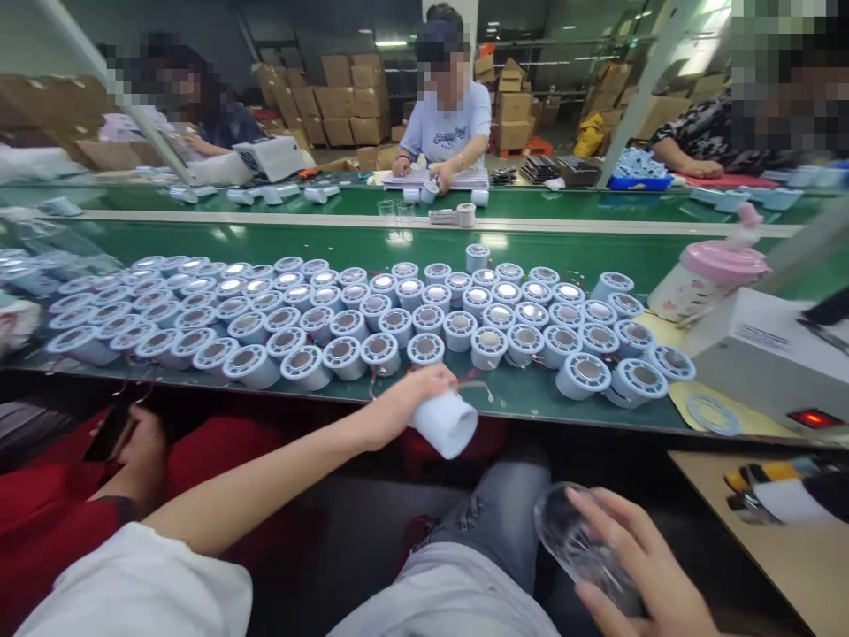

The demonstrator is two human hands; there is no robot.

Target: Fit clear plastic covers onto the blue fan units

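My left hand (408,402) is closed round a light blue plastic cylinder (446,426), its open end tilted down toward me. A thin wire (474,386) sticks out beside it. Lower right, the spread fingers of my right hand (637,548) curl round a clear plastic cup (577,535), held above my lap. Just beyond my left hand, rows of light blue cylinders (379,352) stand on the green work surface (510,405), showing round metallic centres and slotted rims.
At right are a grey box (762,354) with a lit red switch, a pink-lidded cup (707,270) and a pale blue ring (713,413). A power tool (789,491) lies on a brown board below. Co-workers sit across the line; a neighbour's hand (142,442) holds a phone at left.
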